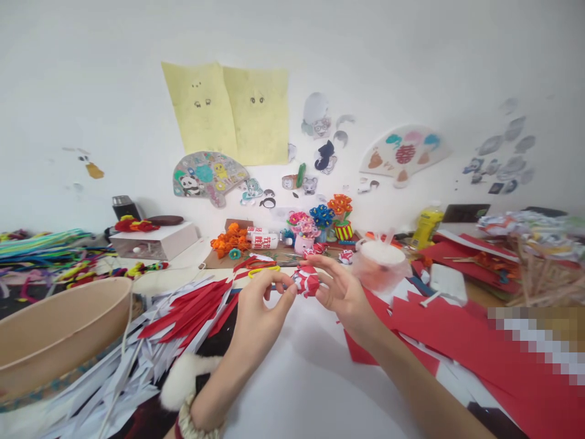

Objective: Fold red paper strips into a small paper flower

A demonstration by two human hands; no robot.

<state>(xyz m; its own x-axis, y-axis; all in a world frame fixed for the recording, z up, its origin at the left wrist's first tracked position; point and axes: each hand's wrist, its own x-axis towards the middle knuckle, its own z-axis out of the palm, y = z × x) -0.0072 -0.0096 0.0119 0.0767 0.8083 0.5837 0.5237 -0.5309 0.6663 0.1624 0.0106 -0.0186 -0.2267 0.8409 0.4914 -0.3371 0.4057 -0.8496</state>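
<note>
Both my hands meet over the middle of the white table (301,378), holding a small red and white folded paper piece (306,280) between them. My left hand (258,311) pinches its left side with thumb and forefinger. My right hand (340,289) grips its right side, fingers curled round it. A heap of red and white paper strips (192,311) lies just left of my left hand. Yellow-handled scissors (264,269) rest beyond the hands.
A tan bowl (55,332) stands at the left front. Red paper sheets (457,341) cover the right side, with a translucent cup (381,265) behind my right hand. Paper flowers (320,222), a white box (155,241), pipe cleaners (41,247) and sticks (539,274) crowd the back.
</note>
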